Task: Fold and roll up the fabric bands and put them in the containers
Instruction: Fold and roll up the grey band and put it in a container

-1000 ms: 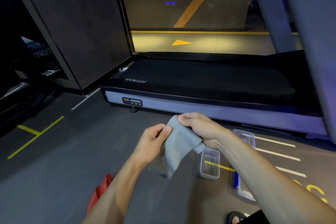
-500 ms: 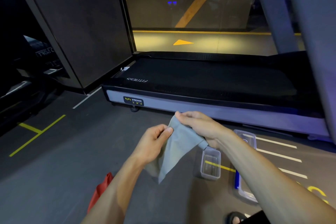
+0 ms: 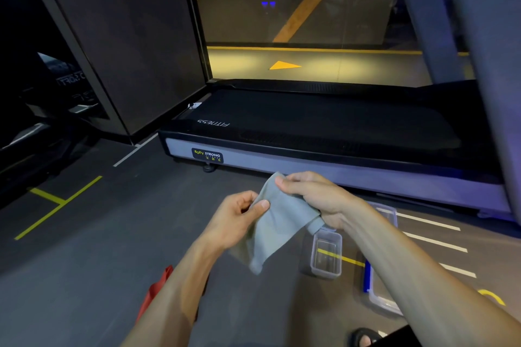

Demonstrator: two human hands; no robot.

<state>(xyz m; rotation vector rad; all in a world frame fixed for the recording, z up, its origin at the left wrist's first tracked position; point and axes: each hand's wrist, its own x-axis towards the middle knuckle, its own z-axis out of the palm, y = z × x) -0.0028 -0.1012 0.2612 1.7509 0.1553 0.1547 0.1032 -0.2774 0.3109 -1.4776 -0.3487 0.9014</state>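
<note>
At the bottom edge a sandalled foot (image 3: 363, 338) shows on the dark grey floor (image 3: 84, 276), and a red band (image 3: 154, 290) lies partly hidden under the left forearm. Above the floor both hands hold a grey band (image 3: 277, 222) in the air: the left hand (image 3: 235, 218) pinches its near edge between thumb and fingers, the right hand (image 3: 313, 194) grips its upper corner, and the rest hangs down to a point. Just right of it a small clear container (image 3: 327, 255) sits on the floor over a yellow line; a larger clear container (image 3: 384, 301) lies beyond the right forearm. Yellow and white lines mark the floor. Farther off stands a treadmill (image 3: 324, 132) — black belt, grey side rail — with a dark panel (image 3: 118, 36) at left and a lit lane with a yellow arrow (image 3: 283, 65) behind.
</note>
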